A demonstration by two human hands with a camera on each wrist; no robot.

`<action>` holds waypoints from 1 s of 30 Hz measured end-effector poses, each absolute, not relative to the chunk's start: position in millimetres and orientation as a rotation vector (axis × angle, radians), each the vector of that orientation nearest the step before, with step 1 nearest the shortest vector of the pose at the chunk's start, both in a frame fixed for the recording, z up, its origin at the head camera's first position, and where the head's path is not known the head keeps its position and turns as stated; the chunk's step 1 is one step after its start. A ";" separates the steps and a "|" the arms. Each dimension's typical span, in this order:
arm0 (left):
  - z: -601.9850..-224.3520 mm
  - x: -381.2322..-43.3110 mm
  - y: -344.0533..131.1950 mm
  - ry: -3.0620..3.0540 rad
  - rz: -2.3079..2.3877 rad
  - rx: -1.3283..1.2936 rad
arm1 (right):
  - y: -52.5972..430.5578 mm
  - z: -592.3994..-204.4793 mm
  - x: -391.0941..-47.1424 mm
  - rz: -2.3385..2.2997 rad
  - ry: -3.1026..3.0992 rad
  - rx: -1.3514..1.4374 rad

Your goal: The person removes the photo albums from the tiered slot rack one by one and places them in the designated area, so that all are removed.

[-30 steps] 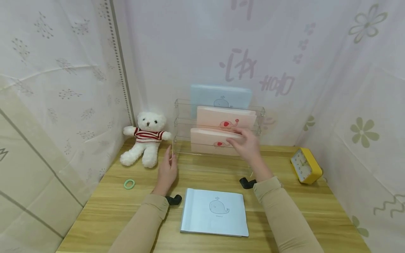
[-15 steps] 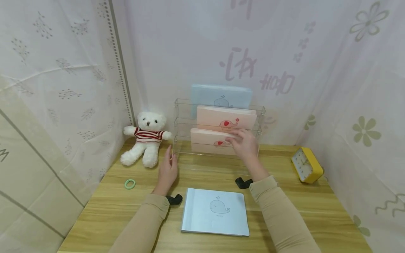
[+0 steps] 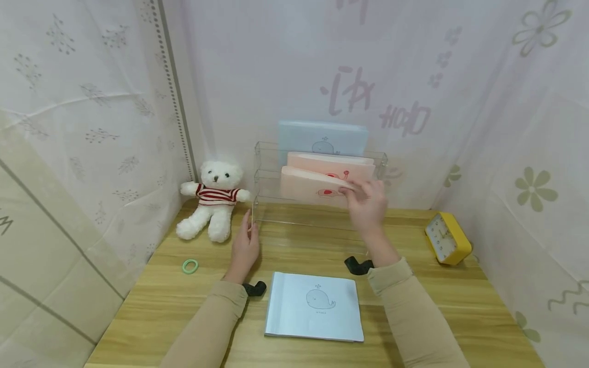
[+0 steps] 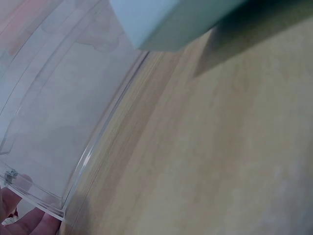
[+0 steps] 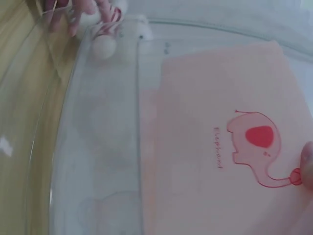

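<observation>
My right hand (image 3: 368, 207) pinches the right top corner of a pink elephant booklet (image 3: 299, 184), thumb on its front. In the right wrist view the booklet (image 5: 195, 98) fills much of the frame, its elephant drawing towards the camera. It is raised and tilted at the front tier of a clear tiered rack (image 3: 271, 219). Behind it stand another pink booklet (image 3: 303, 159) and a pale blue whale booklet (image 3: 299, 134). My left hand (image 3: 245, 249) grips the rack's left side panel near the table; its fingers (image 4: 27, 223) show at the lower left of the left wrist view.
A pale blue whale booklet (image 3: 292, 314) lies flat on the wooden table (image 3: 152, 306) in front of the rack. To the left are a white teddy bear (image 3: 218, 217) in a striped sweater and a green ring (image 3: 184, 266). A yellow clock (image 3: 453, 243) stands at the right.
The front pink booklet has risen from its tier and tilted, its left end higher, and my right hand has moved up with it. My left hand stays at the rack's side.
</observation>
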State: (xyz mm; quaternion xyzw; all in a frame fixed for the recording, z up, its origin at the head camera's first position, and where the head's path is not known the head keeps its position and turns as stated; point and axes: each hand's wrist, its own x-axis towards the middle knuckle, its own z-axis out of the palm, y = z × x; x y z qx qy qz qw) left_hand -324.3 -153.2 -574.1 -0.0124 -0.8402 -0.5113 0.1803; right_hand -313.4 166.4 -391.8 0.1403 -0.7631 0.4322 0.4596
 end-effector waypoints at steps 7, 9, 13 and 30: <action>-572.0 -323.1 -154.4 -2.382 -1.458 -0.035 | 170.5 -390.6 -298.4 1.055 -1.820 0.377; -571.7 -322.4 -154.5 -2.388 -1.469 -0.032 | 171.9 -393.5 -291.8 1.061 -1.855 0.383; -571.4 -322.4 -153.0 -2.386 -1.441 -0.021 | 174.6 -404.6 -279.7 1.047 -1.963 0.393; -571.0 -323.0 -153.3 -2.394 -1.461 -0.030 | 177.5 -462.3 -266.1 1.134 -2.431 0.320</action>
